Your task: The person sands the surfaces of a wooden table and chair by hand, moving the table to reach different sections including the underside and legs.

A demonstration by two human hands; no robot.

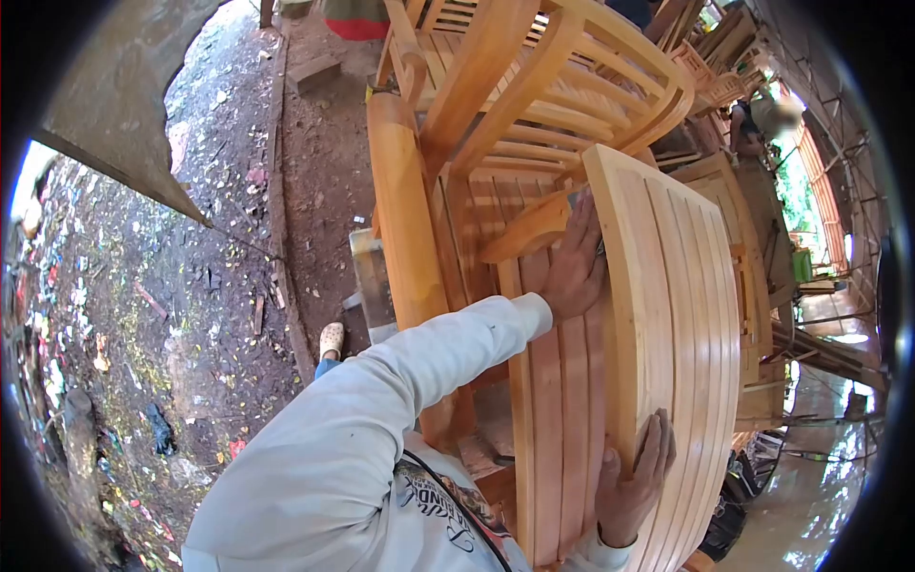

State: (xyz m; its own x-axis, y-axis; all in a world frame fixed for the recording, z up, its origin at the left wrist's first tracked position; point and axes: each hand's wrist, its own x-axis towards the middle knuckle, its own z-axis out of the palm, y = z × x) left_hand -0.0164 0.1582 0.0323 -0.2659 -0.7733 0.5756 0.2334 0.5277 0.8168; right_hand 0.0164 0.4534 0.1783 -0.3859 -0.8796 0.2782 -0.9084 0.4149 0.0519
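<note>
A slatted wooden tabletop (681, 286) with a thick pale frame stands tilted in front of me, above another slatted wooden surface (567, 429). My right hand (634, 481) grips its near frame, with the thumb on the frame's side and the fingers over the slats. Farther along the same frame is my left hand (572, 267), fingers stretched out against or close beside its side face. A small grey patch shows at the left fingertips; I cannot make out what it is. Beyond that hand is the curved armrest (529, 229) of a wooden bench.
A slatted wooden chair back (600, 86) rises behind the bench, and a thick rounded beam (405, 210) runs along the left. Littered dirt ground (210, 267) spreads beyond. More wooden furniture (724, 200) stands at right; a person (748, 129) is in the background.
</note>
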